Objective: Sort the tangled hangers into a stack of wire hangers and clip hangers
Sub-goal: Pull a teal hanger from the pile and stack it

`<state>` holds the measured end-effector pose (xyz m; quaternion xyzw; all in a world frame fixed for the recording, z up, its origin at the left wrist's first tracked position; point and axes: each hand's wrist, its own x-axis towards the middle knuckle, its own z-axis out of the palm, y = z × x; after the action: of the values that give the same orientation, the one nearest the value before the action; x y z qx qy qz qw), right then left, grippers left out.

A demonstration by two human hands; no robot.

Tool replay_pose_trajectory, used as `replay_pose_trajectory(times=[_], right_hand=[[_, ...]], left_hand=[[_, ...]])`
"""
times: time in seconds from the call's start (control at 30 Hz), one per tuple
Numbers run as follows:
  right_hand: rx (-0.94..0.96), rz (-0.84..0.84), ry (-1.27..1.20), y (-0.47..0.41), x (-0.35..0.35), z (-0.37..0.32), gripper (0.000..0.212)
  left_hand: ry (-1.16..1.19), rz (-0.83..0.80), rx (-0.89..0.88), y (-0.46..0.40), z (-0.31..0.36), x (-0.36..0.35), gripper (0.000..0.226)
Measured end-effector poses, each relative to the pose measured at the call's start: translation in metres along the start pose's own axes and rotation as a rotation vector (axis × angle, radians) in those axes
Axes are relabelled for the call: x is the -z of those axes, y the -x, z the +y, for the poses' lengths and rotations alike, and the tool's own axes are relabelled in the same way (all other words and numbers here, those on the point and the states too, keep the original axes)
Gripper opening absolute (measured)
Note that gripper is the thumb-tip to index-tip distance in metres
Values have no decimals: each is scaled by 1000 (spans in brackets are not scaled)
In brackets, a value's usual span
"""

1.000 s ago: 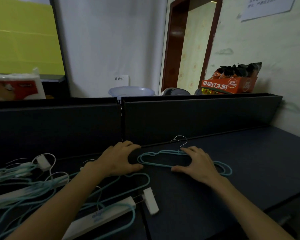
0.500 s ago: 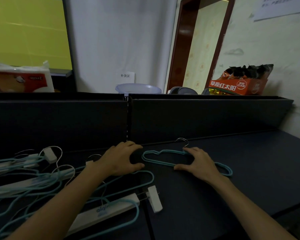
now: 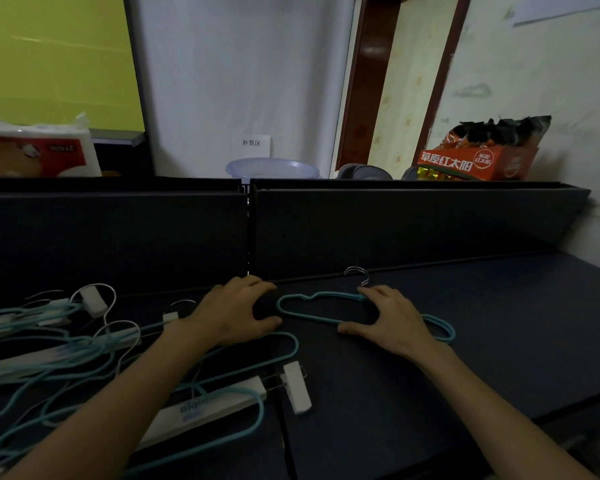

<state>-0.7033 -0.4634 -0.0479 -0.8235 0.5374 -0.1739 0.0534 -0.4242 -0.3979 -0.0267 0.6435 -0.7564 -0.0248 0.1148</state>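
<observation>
Now 1 teal wire hanger (image 3: 312, 317) lies flat on the dark table (image 3: 499, 341) between both hands: the right hand (image 3: 392, 320) rests open on it, the left hand (image 3: 236, 315) lies open just beside its left end, over the tangled pile (image 3: 66, 348)

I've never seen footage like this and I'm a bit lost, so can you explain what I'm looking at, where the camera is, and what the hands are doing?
There is no machine here: a camera worn on a person's head looks down at their two bare hands. The left hand and right hand rest with relaxed fingers on a teal wire hanger, lying flat on a dark shelf. Neither hand has a grip around it. To the left lies a tangled pile of hangers, including a white clip hanger. Snack packets and a basin sit behind the shelf.
</observation>
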Motion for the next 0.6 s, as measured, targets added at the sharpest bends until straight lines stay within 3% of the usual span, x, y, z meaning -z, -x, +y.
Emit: replay_pose_trajectory(times=[0.13,0.23,0.6], right_hand=[[98,146,42,6,13,-7,81],[171,192,46,11,24,-14,79],[468,68,-6,67,39,-42,70]], left_hand=[[-62,55,37,7,16,-1,67],[-75,112,103,23,32,1,66],[-128,336,450,136,106,8,65]])
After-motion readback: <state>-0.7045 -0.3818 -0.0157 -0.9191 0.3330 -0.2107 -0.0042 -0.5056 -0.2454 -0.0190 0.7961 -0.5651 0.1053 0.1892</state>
